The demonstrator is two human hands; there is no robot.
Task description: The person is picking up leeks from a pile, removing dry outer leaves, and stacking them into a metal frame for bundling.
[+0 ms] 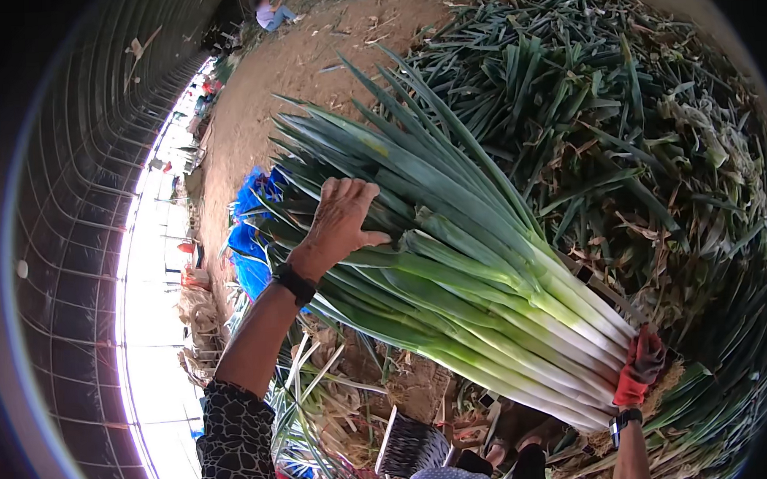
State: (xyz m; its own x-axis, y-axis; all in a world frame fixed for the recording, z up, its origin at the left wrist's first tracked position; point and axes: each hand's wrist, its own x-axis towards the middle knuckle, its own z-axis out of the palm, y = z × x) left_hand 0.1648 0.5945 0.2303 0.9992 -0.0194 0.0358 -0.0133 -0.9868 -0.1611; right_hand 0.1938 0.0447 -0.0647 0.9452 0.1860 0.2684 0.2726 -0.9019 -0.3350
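A big bundle of long green onions [487,299] slants across the middle, dark leaves at the upper left and white stems at the lower right. My bare left hand [339,220] lies over the leaves, fingers curled onto them and thumb stretched out along the stalks. In a red and grey glove, my right hand [641,367] is closed around the white root end, its fingertips partly hidden. Blue plastic material [249,253] shows beneath the leaf ends on the left.
A large heap of green onions and leaves [582,114] fills the right side. Below the bundle are loose trimmings [330,393] and a small dark patterned seat-like object [412,445]. Far off, a person [272,13] sits on bare soil [252,117]. A curved ribbed wall [72,276] bounds the left.
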